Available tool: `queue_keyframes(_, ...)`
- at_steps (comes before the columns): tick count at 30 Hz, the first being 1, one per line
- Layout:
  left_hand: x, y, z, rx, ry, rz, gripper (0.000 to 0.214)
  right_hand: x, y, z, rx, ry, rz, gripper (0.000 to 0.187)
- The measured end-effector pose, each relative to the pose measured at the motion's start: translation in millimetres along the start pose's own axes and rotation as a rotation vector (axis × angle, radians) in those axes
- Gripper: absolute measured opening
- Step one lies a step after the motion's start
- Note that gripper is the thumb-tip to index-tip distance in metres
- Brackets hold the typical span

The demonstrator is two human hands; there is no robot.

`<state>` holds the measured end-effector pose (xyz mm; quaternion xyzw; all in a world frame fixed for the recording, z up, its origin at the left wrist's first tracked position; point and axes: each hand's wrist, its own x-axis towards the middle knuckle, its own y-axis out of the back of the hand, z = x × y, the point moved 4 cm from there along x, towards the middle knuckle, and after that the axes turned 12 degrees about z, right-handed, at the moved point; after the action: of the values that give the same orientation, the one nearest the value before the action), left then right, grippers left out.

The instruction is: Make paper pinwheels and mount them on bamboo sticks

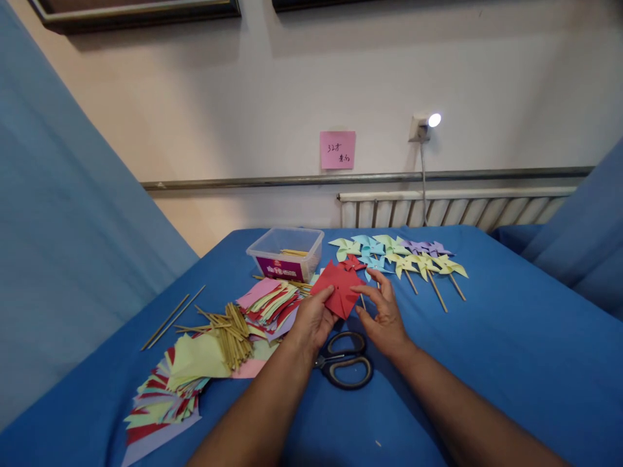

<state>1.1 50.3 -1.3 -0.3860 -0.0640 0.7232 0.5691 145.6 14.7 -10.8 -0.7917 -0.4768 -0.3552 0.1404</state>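
Fingers clamped, the left hand grips a red paper square just beyond the black-handled scissors; the right hand, thumb and forefinger apart, is at its edge, paper pinwheels beyond.

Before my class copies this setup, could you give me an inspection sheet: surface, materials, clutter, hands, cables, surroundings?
Surface: table covered in blue cloth, wrinkled in places.
Materials: red square paper sheet in hand; black-handled metal scissors below it; multicoloured paper pinwheels on sticks beyond; transparent plastic box with purple label; tan stick pile; multicoloured cut-paper stack at left.
Clutter: small white scrap lying on the cloth.
Hands: left hand grips the sheet; right hand at its right edge, contact unclear.
Cables: white cable hangs from a wall socket, behind the table.
Surroundings: white ribbed radiator, blue curtains, pink handwritten note.
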Motion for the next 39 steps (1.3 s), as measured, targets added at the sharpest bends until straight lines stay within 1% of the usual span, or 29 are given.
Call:
queue_keyframes(3,0,-0.2,-4,0.030,0.022,-0.035,0.025,1,-1,-1,-0.049,0.014,-0.028,0.027)
queue_keyframes(6,-1,-2.1,-8,0.044,0.044,-0.083,0.023,2,0,-1,-0.045,-0.036,-0.021,0.010)
queue_keyframes(7,-1,-2.8,-9,0.043,0.048,-0.096,0.022,2,0,-1,-0.038,-0.059,-0.014,0.007)
queue_keyframes(10,-3,-4.6,-11,0.058,0.035,-0.119,0.020,2,1,2,-0.015,-0.120,-0.004,0.018)
queue_keyframes(13,-5,-5.1,-14,0.109,0.007,-0.135,0.020,2,1,7,0.005,-0.187,0.003,0.023)
queue_keyframes(17,-7,-3.6,-17,0.212,-0.004,-0.129,0.019,2,1,17,0.040,-0.292,0.056,0.024)
queue_keyframes(20,-7,-3.6,-18,0.253,-0.024,-0.137,0.021,2,1,23,0.056,-0.338,0.086,0.024)
queue_keyframes(25,-7,-4.6,-21,0.336,-0.075,-0.189,0.034,1,-1,29,0.088,-0.393,0.082,0.026)
queue_keyframes(27,-6,-4.1,-21,0.365,-0.099,-0.186,0.036,0,-2,30,0.101,-0.419,0.069,0.027)
queue_keyframes(30,-5,-3.7,-20,0.369,-0.133,-0.156,0.035,-1,-4,29,0.116,-0.439,0.049,0.029)
queue_keyframes(33,-6,-4.7,-18,0.357,-0.165,-0.137,0.029,-1,-4,26,0.128,-0.436,0.020,0.029)
queue_keyframes(36,-6,-5.1,-15,0.332,-0.178,-0.120,0.022,-1,-4,22,0.137,-0.420,-0.015,0.024)
queue_keyframes(39,-5,-3.7,-15,0.310,-0.157,-0.092,0.022,-1,-3,21,0.130,-0.394,-0.027,0.020)
